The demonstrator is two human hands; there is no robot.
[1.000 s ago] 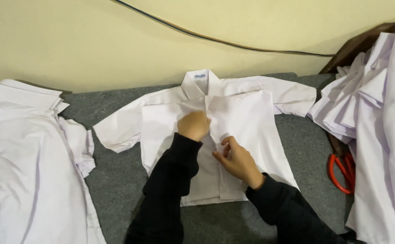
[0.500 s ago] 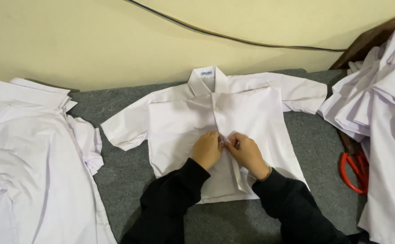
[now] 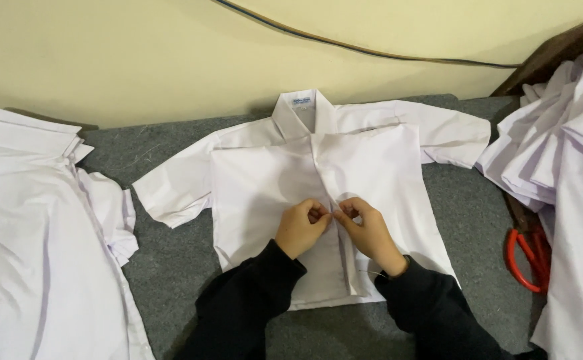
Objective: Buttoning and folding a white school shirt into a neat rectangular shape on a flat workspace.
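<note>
Shirt (image 3: 265, 180) flat beneath both pinching hands (image 3: 335, 227)

Heaps of white shirts (image 3: 35, 233) and (image 3: 565, 140) flank the grey felt table (image 3: 471, 220), red-handled scissors (image 3: 525, 260) at right, a cable (image 3: 371, 50) crossing the cream wall (image 3: 138, 53).

Left hand (image 3: 303, 228) and right hand (image 3: 365, 230) side by side, fingertips pinched and meeting — dark-sleeved forearms angled inward
</note>
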